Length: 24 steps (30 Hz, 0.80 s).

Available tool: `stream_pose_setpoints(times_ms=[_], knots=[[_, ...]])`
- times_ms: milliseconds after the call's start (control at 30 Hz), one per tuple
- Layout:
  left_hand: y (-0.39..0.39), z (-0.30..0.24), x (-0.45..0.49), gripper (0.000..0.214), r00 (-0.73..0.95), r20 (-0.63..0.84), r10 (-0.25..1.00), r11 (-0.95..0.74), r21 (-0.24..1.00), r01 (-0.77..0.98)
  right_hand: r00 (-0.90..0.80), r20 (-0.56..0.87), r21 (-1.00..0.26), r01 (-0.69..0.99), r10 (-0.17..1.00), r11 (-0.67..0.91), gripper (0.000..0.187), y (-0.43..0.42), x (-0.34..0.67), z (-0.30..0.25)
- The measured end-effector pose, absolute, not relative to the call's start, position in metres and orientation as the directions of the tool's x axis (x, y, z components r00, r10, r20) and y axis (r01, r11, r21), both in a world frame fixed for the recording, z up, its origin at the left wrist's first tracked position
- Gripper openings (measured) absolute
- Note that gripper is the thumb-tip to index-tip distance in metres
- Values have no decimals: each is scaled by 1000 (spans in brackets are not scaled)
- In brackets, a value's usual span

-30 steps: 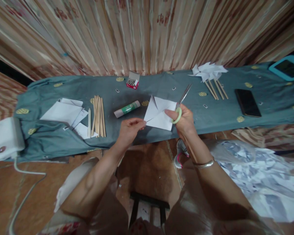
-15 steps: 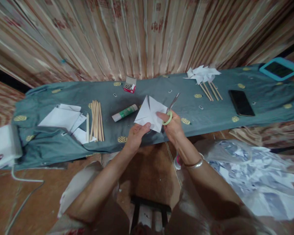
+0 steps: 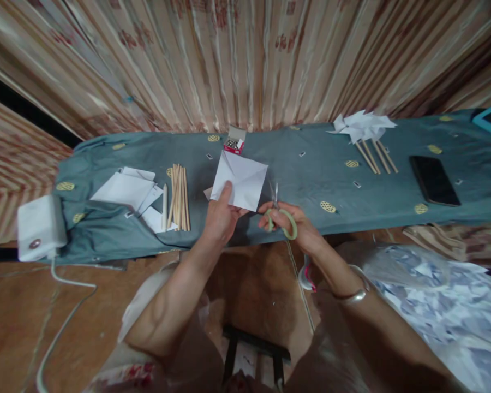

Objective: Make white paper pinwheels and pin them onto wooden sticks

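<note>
A white square of paper (image 3: pixel 243 177) with creases and a slit from its upper left corner is pinched in my left hand (image 3: pixel 223 218), thumb on top. My right hand (image 3: pixel 297 224) grips scissors with pale green handles (image 3: pixel 289 225), just right of the paper's lower right corner. Their blades point away from me, slightly apart, and do not touch the paper. Beneath the paper, mostly hidden, lies a tube whose pale end (image 3: pixel 208 193) shows. Beyond the paper is a small red box (image 3: pixel 233 146) of metal pieces, lid up.
Wooden sticks (image 3: pixel 180 199) and white sheets (image 3: pixel 120 191) lie on the green cloth (image 3: pixel 204 158) to the left, near a white corded device (image 3: pixel 41 229). Paper pinwheels on sticks (image 3: pixel 364 126) and a black phone (image 3: pixel 433 180) lie right. A bag of paper scraps (image 3: pixel 429 295) stands lower right.
The view has swung, so the table appears farther right. My left hand has turned the paper. My right hand has left the paper, and the scissors' blades now point forward instead of up right.
</note>
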<state>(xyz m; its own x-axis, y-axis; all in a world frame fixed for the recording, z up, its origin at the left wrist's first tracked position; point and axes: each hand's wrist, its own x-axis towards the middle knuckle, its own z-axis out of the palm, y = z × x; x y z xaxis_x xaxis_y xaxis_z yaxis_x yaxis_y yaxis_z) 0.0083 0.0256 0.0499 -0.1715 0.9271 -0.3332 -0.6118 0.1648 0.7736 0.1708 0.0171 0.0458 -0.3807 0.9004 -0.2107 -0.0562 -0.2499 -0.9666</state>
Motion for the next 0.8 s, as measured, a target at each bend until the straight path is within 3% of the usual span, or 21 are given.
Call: stream_pose_setpoints(times_ms=[200,467,800], knots=[[24,53,-4,38,-172,-329,928,160,771,-616,-613,-256,-964,100,747,-248,49,0,170,39],[22,58,-3,36,-191,-398,897,204,758,-619,-613,-302,-952,157,730,-263,56,-3,160,39],[20,61,0,33,-173,-410,895,214,737,-641,-603,-279,-960,158,748,-230,51,-2,159,36]])
